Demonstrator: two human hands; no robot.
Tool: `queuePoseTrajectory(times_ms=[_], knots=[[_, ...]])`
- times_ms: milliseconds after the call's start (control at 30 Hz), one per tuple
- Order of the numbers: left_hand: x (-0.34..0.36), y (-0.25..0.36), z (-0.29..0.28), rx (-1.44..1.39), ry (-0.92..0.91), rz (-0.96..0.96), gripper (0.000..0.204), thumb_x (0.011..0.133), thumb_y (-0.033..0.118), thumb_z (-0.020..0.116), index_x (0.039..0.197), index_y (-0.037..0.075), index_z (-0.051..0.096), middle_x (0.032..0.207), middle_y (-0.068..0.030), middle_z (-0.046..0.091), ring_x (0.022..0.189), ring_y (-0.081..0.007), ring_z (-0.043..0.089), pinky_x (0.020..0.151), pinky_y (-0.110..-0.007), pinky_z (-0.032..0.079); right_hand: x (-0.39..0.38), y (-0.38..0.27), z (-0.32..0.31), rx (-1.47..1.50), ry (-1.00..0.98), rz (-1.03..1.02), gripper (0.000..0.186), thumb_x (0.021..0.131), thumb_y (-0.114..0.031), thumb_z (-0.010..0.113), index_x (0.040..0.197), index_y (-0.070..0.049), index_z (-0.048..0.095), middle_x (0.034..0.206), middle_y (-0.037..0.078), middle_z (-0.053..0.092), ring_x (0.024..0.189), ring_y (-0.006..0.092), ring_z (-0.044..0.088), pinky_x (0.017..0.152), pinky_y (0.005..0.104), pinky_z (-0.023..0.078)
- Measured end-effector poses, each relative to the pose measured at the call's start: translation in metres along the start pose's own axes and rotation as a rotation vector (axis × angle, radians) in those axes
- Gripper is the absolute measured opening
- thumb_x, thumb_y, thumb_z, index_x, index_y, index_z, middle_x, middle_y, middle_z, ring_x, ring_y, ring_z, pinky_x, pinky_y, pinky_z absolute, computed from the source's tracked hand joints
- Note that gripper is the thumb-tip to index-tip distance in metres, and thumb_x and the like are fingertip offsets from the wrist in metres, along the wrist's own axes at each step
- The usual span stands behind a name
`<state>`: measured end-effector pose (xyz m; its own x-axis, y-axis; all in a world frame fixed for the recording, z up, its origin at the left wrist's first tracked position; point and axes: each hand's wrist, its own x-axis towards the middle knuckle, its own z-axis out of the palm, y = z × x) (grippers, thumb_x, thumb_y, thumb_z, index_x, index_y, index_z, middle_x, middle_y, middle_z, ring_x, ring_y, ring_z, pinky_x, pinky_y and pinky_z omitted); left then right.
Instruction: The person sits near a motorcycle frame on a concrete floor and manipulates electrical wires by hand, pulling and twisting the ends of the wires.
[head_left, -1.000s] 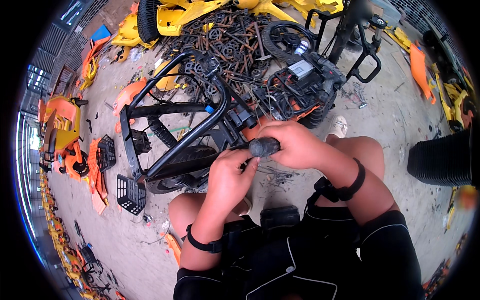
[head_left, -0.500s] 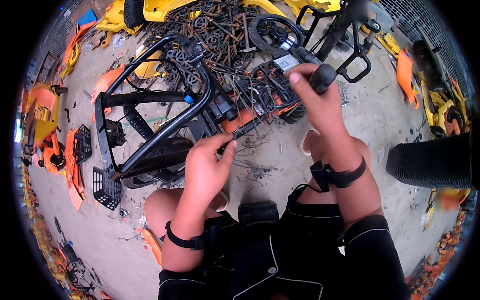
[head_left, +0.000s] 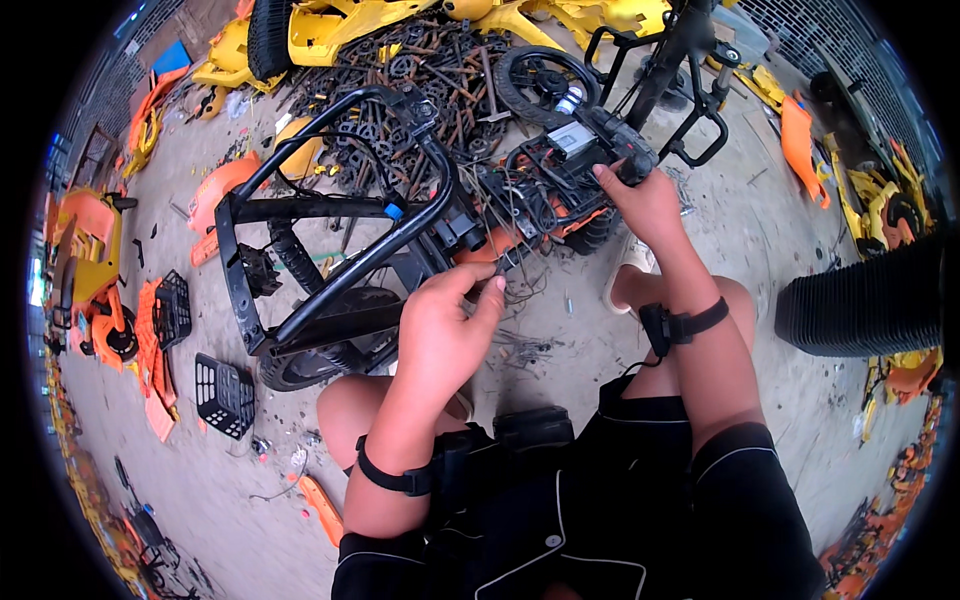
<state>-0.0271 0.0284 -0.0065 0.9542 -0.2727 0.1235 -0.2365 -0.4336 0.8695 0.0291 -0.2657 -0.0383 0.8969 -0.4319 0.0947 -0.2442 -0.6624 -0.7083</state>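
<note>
A stripped black scooter frame [head_left: 320, 290] lies on its side before me, with its tangle of wires [head_left: 540, 205] bared. Over the wiring, my left hand [head_left: 450, 315] pinches a thin dark wire [head_left: 508, 262] between thumb and forefinger; its tip is hard to make out. Farther right, my right hand [head_left: 650, 205] is closed round a black tool [head_left: 632, 150], whose kind is partly hidden by the fingers. That tool is beside a silver-grey box [head_left: 571, 139] on the scooter. An orange part [head_left: 500, 240] shows under the wires.
A heap of rusty metal parts [head_left: 400, 140] lies beyond the frame. A black wheel [head_left: 545, 85] is near it, and yellow body panels [head_left: 350, 30] are at the back. To the left lies a black basket [head_left: 225, 395]; a stack of black crates or trays [head_left: 855, 305] stands right.
My right hand has lowered the black tool toward the scooter, away from my view. My left hand keeps its pinch near the wires. The whole scene has shifted slightly as my head turned.
</note>
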Motion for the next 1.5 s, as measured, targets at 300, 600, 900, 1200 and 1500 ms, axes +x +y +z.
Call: queuePoseTrajectory(times_ms=[300, 600, 900, 1200, 1500], knots=[[-0.007, -0.001, -0.01, -0.072, 0.027, -0.018, 0.019, 0.091, 0.012, 0.069, 0.106, -0.001, 0.07, 0.08, -0.0123, 0.07, 0.067, -0.015, 0.064, 0.065, -0.029, 0.051, -0.022, 0.027, 0.012, 0.001, -0.212, -0.021, 0.046, 0.081, -0.046, 0.078, 0.108, -0.009, 0.071, 0.092, 0.016, 0.072, 0.088, 0.0306, 0.07, 0.078, 0.0385, 0.053], [-0.013, 0.002, -0.015, -0.075, -0.048, -0.092, 0.019, 0.096, 0.011, 0.067, 0.107, -0.004, 0.068, 0.086, -0.0053, 0.072, 0.077, -0.0068, 0.061, 0.071, -0.023, 0.05, -0.034, 0.061, 0.025, -0.025, -0.369, -0.109, 0.059, 0.077, -0.041, 0.076, 0.122, -0.005, 0.068, 0.103, 0.02, 0.072, 0.097, 0.0326, 0.069, 0.088, 0.0379, 0.053], [-0.017, -0.008, -0.019, -0.055, -0.062, -0.075, 0.019, 0.097, 0.011, 0.066, 0.108, -0.004, 0.067, 0.09, -0.0064, 0.072, 0.081, -0.0083, 0.063, 0.074, -0.023, 0.05, -0.053, 0.068, 0.041, -0.255, -0.451, -0.044, 0.053, 0.073, -0.031, 0.071, 0.116, 0.001, 0.07, 0.094, 0.019, 0.073, 0.082, 0.032, 0.071, 0.077, 0.0429, 0.056], [-0.014, -0.021, -0.011, -0.143, -0.009, -0.029, 0.021, 0.095, 0.014, 0.068, 0.105, -0.004, 0.069, 0.077, -0.0029, 0.067, 0.066, -0.0055, 0.054, 0.063, -0.023, 0.047, -0.058, 0.048, 0.04, -0.551, -0.822, 0.19, 0.043, 0.08, -0.041, 0.067, 0.079, 0.002, 0.072, 0.077, 0.014, 0.071, 0.071, 0.0269, 0.07, 0.066, 0.0398, 0.055], [-0.014, -0.02, -0.01, -0.045, -0.065, -0.053, 0.021, 0.097, 0.011, 0.066, 0.11, -0.006, 0.067, 0.092, -0.0084, 0.073, 0.084, -0.0102, 0.066, 0.076, -0.024, 0.051, -0.055, 0.058, 0.063, -0.466, -0.93, 0.238, 0.059, 0.084, -0.05, 0.054, 0.078, 0.007, 0.066, 0.079, 0.017, 0.069, 0.063, 0.0281, 0.069, 0.06, 0.04, 0.056]])
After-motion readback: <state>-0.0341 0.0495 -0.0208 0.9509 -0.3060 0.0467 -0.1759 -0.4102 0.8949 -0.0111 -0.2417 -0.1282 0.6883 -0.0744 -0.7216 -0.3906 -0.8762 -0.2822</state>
